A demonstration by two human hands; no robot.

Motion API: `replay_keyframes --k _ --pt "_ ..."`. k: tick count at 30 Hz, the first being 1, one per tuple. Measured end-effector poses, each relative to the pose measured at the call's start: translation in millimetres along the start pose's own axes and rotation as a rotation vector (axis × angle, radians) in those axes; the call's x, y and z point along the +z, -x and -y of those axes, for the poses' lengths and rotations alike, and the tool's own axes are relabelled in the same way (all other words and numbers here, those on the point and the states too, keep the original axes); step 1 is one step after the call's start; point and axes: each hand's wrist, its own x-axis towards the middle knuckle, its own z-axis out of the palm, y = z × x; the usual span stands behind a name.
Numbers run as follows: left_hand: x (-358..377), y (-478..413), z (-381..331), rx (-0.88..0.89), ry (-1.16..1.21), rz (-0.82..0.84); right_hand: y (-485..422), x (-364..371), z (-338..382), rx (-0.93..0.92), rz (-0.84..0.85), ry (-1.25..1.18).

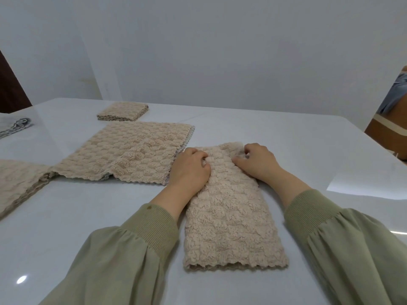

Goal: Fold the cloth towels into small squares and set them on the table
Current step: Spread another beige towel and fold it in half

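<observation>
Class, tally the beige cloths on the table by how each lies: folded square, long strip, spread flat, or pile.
small folded square: 1
long folded strip, gripped by the left hand and right hand: 1
spread flat towel: 1
pile at the left edge: 1, layers uncountable
Total: 4

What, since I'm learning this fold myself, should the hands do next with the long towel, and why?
Probably lift the far end and carry it over to the scalloped near edge, halving the length. The left hand and right hand both pinch that far end of the long folded towel, a strip not yet shaped like the finished square farther back on the table.
</observation>
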Motion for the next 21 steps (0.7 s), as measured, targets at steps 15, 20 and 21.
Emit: replay_keyframes --k 15,20,21 --pt "-25.3 -1.7 1.4 -0.409 1.134 -0.085 2.8 -38.6 1.2 0.084 0.389 -1.147" --pt "-39.0 0.8 -6.8 -0.193 0.743 -0.318 0.9 -55.2 1.2 0.104 0.241 -0.770" --pt "-42.5 1.5 -9.3 -0.173 0.692 -0.342 1.0 -59.2 0.8 0.127 0.271 -0.723"
